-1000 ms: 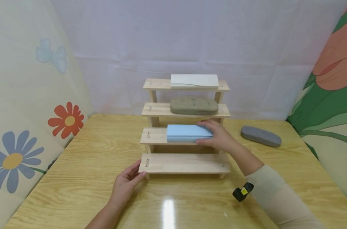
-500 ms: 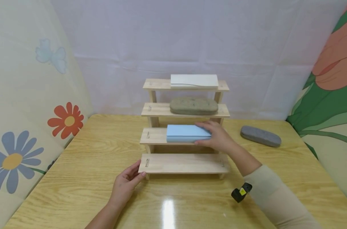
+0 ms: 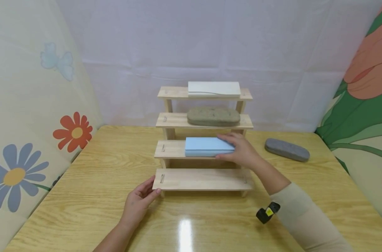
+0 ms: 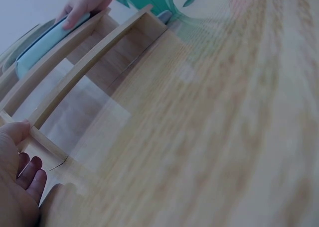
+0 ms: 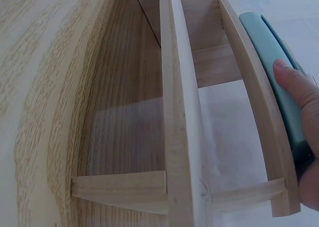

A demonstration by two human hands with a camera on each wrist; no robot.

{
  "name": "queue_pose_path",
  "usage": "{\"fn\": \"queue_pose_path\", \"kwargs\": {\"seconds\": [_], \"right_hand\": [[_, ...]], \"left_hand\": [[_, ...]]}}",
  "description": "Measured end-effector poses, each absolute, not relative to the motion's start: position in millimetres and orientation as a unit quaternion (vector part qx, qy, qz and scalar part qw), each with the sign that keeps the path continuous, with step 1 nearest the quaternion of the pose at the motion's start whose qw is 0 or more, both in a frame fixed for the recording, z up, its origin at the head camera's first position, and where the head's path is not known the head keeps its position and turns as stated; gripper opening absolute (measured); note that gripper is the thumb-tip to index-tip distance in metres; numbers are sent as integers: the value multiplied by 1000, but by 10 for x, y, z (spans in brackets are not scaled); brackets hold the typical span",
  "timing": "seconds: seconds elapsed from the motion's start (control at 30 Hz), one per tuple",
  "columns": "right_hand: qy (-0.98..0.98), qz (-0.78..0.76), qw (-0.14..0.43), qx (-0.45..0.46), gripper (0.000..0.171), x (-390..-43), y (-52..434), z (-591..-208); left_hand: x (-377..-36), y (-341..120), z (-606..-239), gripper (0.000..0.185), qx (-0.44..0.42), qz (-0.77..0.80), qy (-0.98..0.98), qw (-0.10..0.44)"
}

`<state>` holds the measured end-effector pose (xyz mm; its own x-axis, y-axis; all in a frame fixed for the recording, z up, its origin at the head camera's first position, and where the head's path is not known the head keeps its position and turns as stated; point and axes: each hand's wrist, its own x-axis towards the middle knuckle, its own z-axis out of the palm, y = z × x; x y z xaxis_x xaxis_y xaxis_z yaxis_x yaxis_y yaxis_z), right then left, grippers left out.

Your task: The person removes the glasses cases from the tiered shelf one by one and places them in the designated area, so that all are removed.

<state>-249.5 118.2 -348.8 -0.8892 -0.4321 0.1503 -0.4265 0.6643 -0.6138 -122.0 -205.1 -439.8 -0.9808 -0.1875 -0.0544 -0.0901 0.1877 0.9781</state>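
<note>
Light blue rectangular box (image 3: 209,146), lying flat, on stepped wooden shelf's (image 3: 203,179) second tier from bottom

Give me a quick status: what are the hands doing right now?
Right hand grips the blue case on the rack's second step. Left hand touches the bottom step's left corner. Grey case lies on the table, apart. Nothing in the way.

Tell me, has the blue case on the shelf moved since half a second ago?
Yes, slightly. The blue case, held by the right hand, has slid a little to the right along the second step of the wooden shelf, away from the slot at its left end.
</note>
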Motion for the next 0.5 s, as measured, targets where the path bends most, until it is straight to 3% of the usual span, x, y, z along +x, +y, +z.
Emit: {"fn": "queue_pose_path", "kwargs": {"seconds": [0.5], "right_hand": [[911,-346,-14,-225,78,-2471,1401,-3465]], "left_hand": [[-1219,-2064,-4421,54,77,-626,-775,38]]}}
